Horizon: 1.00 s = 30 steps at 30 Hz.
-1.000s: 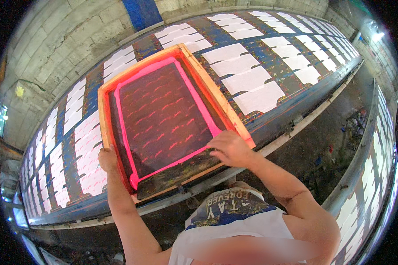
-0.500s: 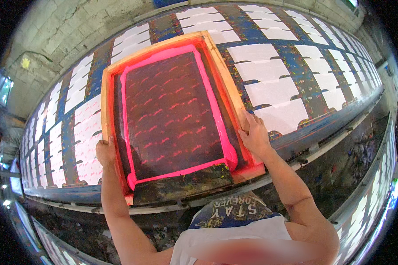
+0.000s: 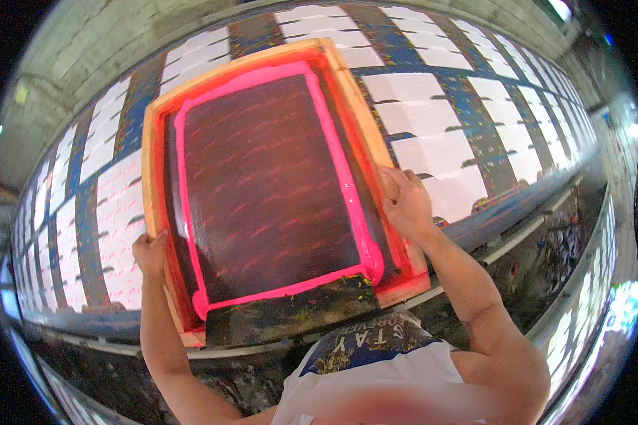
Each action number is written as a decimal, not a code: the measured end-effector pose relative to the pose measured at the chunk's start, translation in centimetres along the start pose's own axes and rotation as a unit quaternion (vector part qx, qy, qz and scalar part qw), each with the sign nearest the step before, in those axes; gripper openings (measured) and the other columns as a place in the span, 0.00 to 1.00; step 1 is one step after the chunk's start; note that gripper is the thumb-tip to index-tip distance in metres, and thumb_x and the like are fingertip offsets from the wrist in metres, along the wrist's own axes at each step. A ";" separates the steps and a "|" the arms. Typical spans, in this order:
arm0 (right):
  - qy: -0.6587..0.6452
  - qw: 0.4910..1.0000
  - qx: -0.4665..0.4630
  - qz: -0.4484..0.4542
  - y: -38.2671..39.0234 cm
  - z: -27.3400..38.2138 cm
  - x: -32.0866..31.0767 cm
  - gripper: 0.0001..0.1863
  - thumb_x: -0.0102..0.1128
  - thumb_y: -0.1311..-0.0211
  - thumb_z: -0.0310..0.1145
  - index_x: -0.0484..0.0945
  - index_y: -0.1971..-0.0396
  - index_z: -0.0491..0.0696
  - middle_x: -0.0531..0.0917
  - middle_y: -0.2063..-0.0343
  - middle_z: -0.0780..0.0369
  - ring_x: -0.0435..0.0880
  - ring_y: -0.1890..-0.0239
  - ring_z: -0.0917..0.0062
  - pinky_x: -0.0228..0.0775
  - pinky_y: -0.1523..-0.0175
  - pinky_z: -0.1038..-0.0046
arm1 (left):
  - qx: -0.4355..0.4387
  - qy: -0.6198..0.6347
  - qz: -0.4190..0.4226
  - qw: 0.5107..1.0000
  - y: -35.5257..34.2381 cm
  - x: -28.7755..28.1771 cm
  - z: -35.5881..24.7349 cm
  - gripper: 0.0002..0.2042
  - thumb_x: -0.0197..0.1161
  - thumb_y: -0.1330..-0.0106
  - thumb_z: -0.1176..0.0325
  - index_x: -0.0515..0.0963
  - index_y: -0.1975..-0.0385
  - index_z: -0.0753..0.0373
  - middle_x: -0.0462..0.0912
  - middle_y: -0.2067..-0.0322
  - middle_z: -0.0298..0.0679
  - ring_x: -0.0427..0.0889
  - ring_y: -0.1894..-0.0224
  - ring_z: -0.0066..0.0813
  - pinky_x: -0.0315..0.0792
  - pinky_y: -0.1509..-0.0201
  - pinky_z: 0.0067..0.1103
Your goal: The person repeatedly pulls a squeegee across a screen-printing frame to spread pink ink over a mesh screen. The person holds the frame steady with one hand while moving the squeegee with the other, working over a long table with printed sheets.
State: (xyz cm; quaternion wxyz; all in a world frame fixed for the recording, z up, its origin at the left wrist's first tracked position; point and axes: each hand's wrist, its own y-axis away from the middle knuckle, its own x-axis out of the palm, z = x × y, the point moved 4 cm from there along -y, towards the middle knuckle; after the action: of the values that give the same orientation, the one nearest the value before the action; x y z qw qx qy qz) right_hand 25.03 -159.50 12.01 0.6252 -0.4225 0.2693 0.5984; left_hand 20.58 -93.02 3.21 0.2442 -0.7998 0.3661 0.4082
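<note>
A wooden screen frame (image 3: 156, 163) lies over the long table, its inner sides stained red. Its dark mesh (image 3: 262, 184) carries rows of small red marks inside a thick pink ink border (image 3: 349, 198), with a dark stained flap (image 3: 290, 308) along the near edge. My left hand (image 3: 151, 251) grips the frame's left side, fingers closed on the wood. On the right side, my right hand (image 3: 405, 202) is closed on the wooden bar. Whether the frame rests on the table or is slightly raised, I cannot tell.
White cut pieces (image 3: 432, 163) lie in rows along the table; pieces left of the frame (image 3: 117, 234) bear pink marks. A metal rail (image 3: 517, 234) runs along the near edge, with a dark littered gap beyond it. A second table (image 3: 574, 319) curves at right; a block wall (image 3: 85, 64) stands behind.
My right hand has moved from the frame's near right corner up onto its right bar and closed there. The frame has straightened and shifted leftward in view; the camera's view has shifted too.
</note>
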 end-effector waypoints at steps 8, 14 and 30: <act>0.016 1.000 -0.010 -0.022 -2.3 -2.1 -4.9 0.31 0.72 0.42 0.25 0.85 0.35 0.52 0.85 0.55 0.48 0.86 0.49 0.47 0.82 0.41 0.51 | 0.046 0.100 0.012 0.994 -0.1 -0.1 -3.1 0.26 0.85 0.35 0.65 0.71 0.86 0.62 0.72 0.84 0.29 0.66 0.78 0.22 0.63 0.74 0.32; 0.051 0.997 0.011 -0.048 -3.9 -10.4 -9.7 0.31 0.70 0.41 0.23 0.85 0.35 0.54 0.85 0.55 0.50 0.86 0.48 0.48 0.82 0.41 0.52 | 0.076 0.097 -0.017 0.992 3.3 3.3 -12.1 0.26 0.87 0.38 0.65 0.72 0.86 0.62 0.72 0.84 0.30 0.66 0.79 0.23 0.64 0.74 0.34; 0.013 0.991 0.095 -0.091 -3.4 -37.5 -23.0 0.33 0.68 0.41 0.20 0.85 0.34 0.57 0.86 0.48 0.51 0.86 0.40 0.49 0.80 0.34 0.53 | 0.030 0.207 -0.005 0.978 21.1 16.3 -38.0 0.14 0.83 0.38 0.72 0.83 0.79 0.66 0.82 0.78 0.32 0.73 0.76 0.22 0.69 0.70 0.28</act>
State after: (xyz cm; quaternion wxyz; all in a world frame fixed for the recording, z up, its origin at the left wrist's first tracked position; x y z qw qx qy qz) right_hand 31.54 -203.10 13.39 0.7107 -0.3920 0.2933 0.5051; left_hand 28.56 -138.42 8.55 0.1892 -0.8612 0.4167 0.2211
